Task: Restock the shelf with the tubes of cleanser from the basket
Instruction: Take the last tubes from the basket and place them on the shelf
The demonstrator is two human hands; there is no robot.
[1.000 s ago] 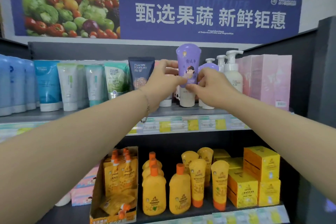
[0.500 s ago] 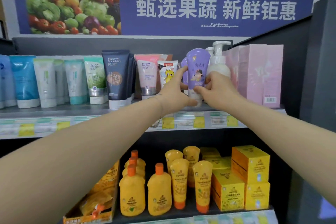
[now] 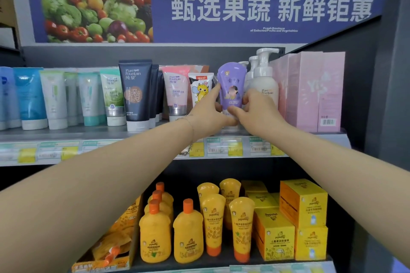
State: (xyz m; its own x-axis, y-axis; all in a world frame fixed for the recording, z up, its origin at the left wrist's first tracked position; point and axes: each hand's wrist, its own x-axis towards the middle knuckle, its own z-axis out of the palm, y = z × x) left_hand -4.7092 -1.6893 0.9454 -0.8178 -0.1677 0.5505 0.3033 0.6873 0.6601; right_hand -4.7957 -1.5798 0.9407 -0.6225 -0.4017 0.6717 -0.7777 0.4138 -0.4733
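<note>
A purple tube of cleanser (image 3: 231, 83) stands cap-down on the upper shelf (image 3: 88, 132), between a white cartoon tube (image 3: 200, 91) and white pump bottles (image 3: 264, 77). My left hand (image 3: 208, 111) holds its left side with the fingers curled against it. My right hand (image 3: 255, 109) pinches its lower right side. The tube's cap is hidden behind my hands. The basket is out of view.
Blue, white, green, navy (image 3: 136, 93) and pink tubes line the upper shelf to the left. Pink boxes (image 3: 310, 91) stand at its right end by the dark side panel (image 3: 395, 73). Yellow bottles, tubes and boxes (image 3: 302, 204) fill the lower shelf.
The purple tube has come down from raised in front of the shelf to standing in the row. Both hands stayed on it and the view shifted slightly right.
</note>
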